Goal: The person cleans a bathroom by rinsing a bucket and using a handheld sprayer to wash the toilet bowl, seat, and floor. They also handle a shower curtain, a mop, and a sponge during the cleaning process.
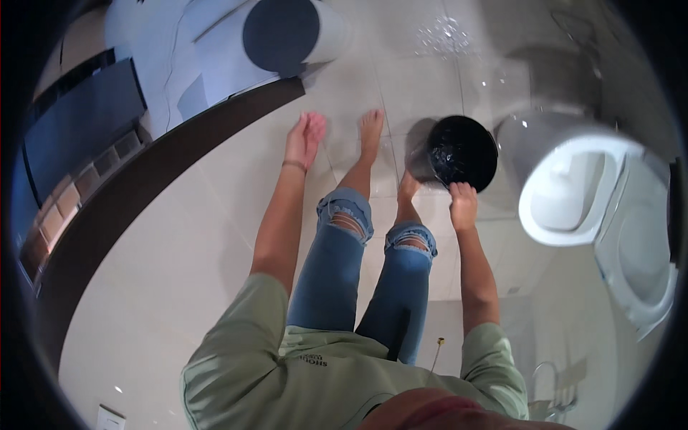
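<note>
My right hand has its fingers closed over the near rim of a black bucket. The bucket is tilted so that its mouth shows, with something shiny and wet-looking inside that I cannot make out. It hangs or rests just past my right foot, which it partly hides; whether it touches the floor I cannot tell. My left hand is held out over the floor to the left, empty, its fingers apart and loosely bent.
On the right stands a white toilet with its lid raised. Shiny wet patches lie on the pale tiled floor ahead. A dark curved-looking edge runs along the left, with a white cylinder with a dark top beyond it.
</note>
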### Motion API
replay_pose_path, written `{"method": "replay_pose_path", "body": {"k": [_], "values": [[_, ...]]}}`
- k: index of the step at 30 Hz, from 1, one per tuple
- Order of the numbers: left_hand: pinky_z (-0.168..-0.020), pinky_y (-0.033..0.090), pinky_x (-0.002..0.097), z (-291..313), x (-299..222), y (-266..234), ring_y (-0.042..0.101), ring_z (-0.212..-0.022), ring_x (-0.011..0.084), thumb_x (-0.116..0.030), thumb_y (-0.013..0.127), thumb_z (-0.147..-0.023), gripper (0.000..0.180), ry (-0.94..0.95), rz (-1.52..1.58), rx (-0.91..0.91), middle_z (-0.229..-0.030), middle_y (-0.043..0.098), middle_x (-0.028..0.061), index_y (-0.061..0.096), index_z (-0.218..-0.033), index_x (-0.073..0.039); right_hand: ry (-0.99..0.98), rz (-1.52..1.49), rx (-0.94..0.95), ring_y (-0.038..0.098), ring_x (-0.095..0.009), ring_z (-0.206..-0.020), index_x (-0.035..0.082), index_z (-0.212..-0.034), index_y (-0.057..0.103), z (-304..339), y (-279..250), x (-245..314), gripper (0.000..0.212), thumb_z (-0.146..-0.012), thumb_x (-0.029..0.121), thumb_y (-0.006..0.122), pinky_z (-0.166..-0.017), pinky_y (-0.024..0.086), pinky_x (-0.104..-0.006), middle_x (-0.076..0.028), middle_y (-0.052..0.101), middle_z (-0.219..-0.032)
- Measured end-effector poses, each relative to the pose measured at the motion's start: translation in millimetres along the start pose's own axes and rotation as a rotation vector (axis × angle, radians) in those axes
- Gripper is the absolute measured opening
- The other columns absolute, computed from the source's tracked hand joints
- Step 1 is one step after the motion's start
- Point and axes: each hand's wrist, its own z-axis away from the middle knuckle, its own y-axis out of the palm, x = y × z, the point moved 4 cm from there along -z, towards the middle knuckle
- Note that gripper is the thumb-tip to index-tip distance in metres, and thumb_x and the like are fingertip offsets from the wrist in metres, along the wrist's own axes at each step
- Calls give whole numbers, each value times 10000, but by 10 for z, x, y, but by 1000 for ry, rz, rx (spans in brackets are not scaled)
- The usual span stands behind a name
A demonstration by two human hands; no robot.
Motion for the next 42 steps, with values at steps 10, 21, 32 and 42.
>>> {"method": "replay_pose_path", "body": {"k": [10, 21, 32, 42], "values": [[-921, 519, 463, -1632, -537, 278, 600, -1015, 307, -54, 663, -802, 235, 100, 660, -110, -1040, 611, 138, 567, -1012, -8, 173, 186, 237, 546, -273, -836, 55, -843, 581, -357, -241, 282, 63, -782, 47, 571, -720, 411, -409, -84, 570, -804], [-918, 514, 448, -1696, -1954, 664, 547, -724, 130, -118, 754, -763, 184, 113, 478, -261, -762, 567, -4, 604, -870, -110, 69, 360, 423, 561, -280, -849, 32, -862, 588, -1300, -801, 591, 72, -804, 74, 587, -714, 421, -409, -101, 606, -860], [-1024, 415, 558, -2374, -3811, -484, 570, -581, 230, -270, 790, -725, 363, 293, 905, 76, -678, 612, 123, 581, -859, -7, -121, 463, 526, 557, -267, -895, 24, -927, 621, -1933, -1086, 914, 201, -757, 82, 531, -773, 433, -384, -107, 613, -914], [-953, 426, 571, -2985, -3211, -2284, 568, -975, 331, -387, 742, -801, 514, 325, 1057, -425, -997, 614, 141, 563, -1097, -7, -293, 362, 898, 619, -249, -926, 110, -863, 637, -2059, -198, 426, 110, -800, 159, 560, -800, 484, -389, -79, 654, -871]]}}
